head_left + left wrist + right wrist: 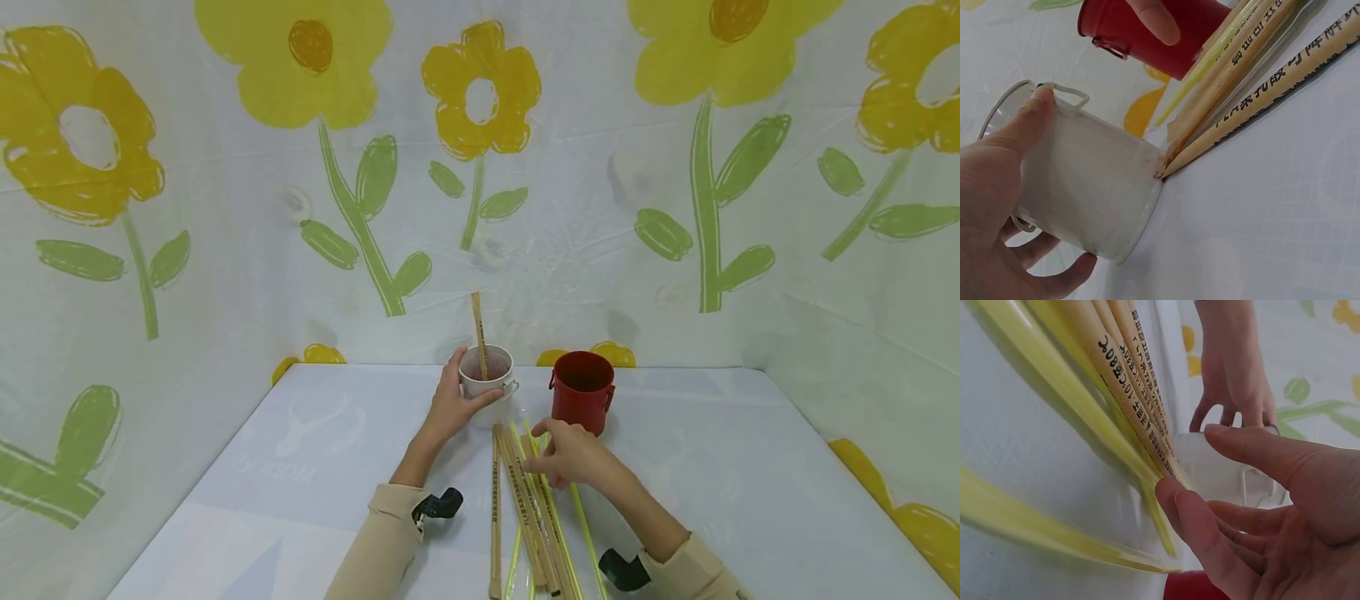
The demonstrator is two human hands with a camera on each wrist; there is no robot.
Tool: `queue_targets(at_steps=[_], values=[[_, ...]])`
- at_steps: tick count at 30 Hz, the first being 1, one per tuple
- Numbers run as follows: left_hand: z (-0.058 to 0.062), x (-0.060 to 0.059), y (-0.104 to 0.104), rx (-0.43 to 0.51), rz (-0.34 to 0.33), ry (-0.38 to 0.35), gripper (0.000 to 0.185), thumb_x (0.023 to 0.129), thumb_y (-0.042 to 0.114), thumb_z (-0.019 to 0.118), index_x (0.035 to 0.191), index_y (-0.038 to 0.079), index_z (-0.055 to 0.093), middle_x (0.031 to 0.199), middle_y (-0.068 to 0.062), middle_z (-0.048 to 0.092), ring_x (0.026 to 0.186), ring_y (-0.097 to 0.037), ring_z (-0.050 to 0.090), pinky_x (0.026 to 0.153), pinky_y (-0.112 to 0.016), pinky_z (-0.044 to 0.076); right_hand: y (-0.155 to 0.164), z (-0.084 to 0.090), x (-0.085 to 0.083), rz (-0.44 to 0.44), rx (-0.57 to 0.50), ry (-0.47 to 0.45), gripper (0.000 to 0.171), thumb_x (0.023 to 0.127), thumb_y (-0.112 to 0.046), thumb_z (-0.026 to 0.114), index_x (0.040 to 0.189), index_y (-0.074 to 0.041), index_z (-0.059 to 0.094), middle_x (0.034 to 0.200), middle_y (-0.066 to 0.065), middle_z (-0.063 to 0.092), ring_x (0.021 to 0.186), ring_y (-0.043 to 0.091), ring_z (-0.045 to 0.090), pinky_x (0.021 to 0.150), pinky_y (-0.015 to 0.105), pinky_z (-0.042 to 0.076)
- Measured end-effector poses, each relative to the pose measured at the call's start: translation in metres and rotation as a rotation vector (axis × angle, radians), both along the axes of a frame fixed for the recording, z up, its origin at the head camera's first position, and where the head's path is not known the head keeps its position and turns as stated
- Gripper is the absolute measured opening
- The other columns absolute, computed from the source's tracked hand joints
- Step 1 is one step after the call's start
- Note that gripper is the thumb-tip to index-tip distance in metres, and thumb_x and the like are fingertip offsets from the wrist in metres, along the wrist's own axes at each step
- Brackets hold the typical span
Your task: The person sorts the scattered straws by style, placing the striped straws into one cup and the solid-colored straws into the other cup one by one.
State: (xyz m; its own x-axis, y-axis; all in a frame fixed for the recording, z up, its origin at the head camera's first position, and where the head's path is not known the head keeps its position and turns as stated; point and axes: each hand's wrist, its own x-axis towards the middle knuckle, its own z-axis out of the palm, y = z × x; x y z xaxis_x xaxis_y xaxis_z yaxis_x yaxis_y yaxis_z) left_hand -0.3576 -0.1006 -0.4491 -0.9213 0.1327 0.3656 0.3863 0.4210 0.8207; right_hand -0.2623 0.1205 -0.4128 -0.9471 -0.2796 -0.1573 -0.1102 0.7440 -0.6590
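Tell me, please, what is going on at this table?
A person's left hand grips a white bucket with one brown paper-wrapped stick standing in it. The right hand is at the far ends of more brown sticks and yellow sticks, not visibly gripping any. A red bucket stands beside the white bucket; no sticks show inside it.

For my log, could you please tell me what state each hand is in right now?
Left hand: holding the white bucket.
Right hand: open by the sticks, holding nothing; whether it touches them cannot be told.
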Motion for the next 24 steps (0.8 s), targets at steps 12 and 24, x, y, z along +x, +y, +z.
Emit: queue_targets(at_steps=[12, 24], values=[[-0.0013, -0.0003, 0.0002, -0.004, 0.002, 0.005, 0.095, 0.078, 0.039, 0.083, 0.152, 0.025, 0.026, 0.146, -0.007, 0.042, 0.136, -0.027, 0.043, 0.111, -0.054, 0.037, -0.0011, -0.0065, 0.0023, 0.036, 0.034, -0.014, 0.058, 0.078, -0.03, 0.083, 0.123, -0.004, 0.058, 0.066, 0.003, 0.064, 0.051, 0.017, 0.062, 0.056, 0.026, 0.056], [0.0022, 0.0034, 0.0004, -0.001, 0.006, 0.013, 0.095, 0.078, 0.038, 0.082, 0.153, 0.021, 0.025, 0.147, -0.013, 0.041, 0.137, -0.032, 0.042, 0.111, -0.056, 0.037, -0.0005, -0.0093, 0.0021, 0.059, 0.028, -0.04, 0.062, 0.076, -0.029, 0.085, 0.124, -0.004, 0.056, 0.067, 0.003, 0.064, 0.05, 0.017, 0.063, 0.054, 0.027, 0.055]])
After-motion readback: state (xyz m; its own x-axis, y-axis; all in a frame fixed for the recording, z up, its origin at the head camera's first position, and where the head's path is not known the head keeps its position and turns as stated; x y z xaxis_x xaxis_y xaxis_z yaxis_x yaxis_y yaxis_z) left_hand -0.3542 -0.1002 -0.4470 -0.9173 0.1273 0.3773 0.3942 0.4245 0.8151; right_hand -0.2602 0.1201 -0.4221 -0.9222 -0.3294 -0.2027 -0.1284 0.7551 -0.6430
